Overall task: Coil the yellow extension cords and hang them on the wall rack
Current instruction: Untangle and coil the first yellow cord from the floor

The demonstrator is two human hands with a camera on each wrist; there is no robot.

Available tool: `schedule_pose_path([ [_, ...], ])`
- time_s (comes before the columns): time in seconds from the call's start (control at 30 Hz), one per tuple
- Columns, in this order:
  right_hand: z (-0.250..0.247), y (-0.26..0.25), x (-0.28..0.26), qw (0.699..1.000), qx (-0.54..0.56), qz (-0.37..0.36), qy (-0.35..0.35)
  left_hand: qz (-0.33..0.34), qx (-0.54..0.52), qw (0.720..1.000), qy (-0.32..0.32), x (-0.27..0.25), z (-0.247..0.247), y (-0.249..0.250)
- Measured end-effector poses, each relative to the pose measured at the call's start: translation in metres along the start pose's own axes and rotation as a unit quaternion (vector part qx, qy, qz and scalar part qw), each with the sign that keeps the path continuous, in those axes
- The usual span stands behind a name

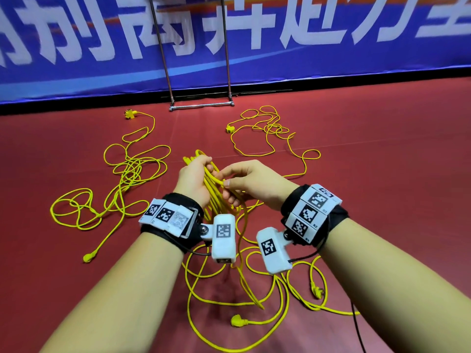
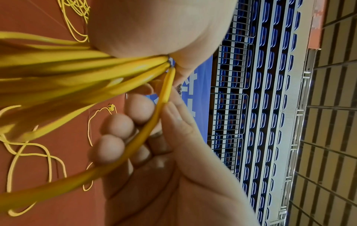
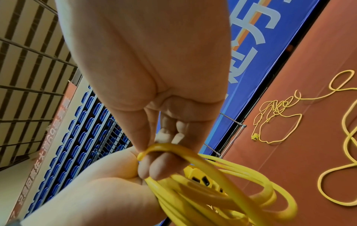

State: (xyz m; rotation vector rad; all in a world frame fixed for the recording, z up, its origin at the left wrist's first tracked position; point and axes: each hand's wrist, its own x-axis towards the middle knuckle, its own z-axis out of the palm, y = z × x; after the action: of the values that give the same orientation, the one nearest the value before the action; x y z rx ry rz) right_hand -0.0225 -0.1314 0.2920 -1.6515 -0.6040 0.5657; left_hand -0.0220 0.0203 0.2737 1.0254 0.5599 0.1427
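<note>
Yellow cord coil (image 1: 212, 186) held up between both hands!
Left hand (image 1: 192, 178) grips the gathered loops; right hand (image 1: 251, 183), just beside it, pinches one strand against them, with loose cords (image 1: 132, 174) on the red floor (image 1: 382, 174) beyond.

1. Cords (image 1: 216, 192): yellow plastic jacket, smooth with a slight sheen; highlights run along the strands in the left wrist view.
2. Socket block (image 3: 201, 178) in the coil: the same yellow plastic, hard-looking, with dark slots.
3. Plug (image 1: 238, 321) on the floor: moulded yellow plastic, smooth.
4. Floor (image 1: 382, 174): red matt sheet, even, with thin seam lines.
5. Rack (image 1: 201, 106): bare metal tubing, polished and shiny.
6. Banner (image 1: 280, 59): blue printed sheet, smooth, slightly glossy.
7. Wrist bands (image 1: 183, 200): black cloth, matt.
8. Camera housings (image 1: 223, 238): white matt plastic bearing printed black-and-white tags.
</note>
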Motion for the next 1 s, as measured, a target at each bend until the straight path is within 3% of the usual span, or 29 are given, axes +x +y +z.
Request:
schedule_pose_path([
  [0.33,0.002,0.006,0.005,0.999,0.001,-0.024,-0.026,0.000,-0.016,1.000,0.005,-0.004,-0.001,0.004],
  [0.6,-0.018,0.030,0.003,0.994,-0.091,0.007,-0.052,0.025,-0.148,0.989,-0.005,0.001,-0.014,0.030],
  [0.77,-0.046,0.059,0.008,0.979,-0.201,0.037,0.001,0.073,-0.179,0.981,0.031,0.004,-0.030,0.053],
  [1.0,-0.071,0.093,0.000,0.925,-0.351,0.101,0.100,0.097,-0.221,0.970,0.025,-0.005,-0.042,0.075],
])
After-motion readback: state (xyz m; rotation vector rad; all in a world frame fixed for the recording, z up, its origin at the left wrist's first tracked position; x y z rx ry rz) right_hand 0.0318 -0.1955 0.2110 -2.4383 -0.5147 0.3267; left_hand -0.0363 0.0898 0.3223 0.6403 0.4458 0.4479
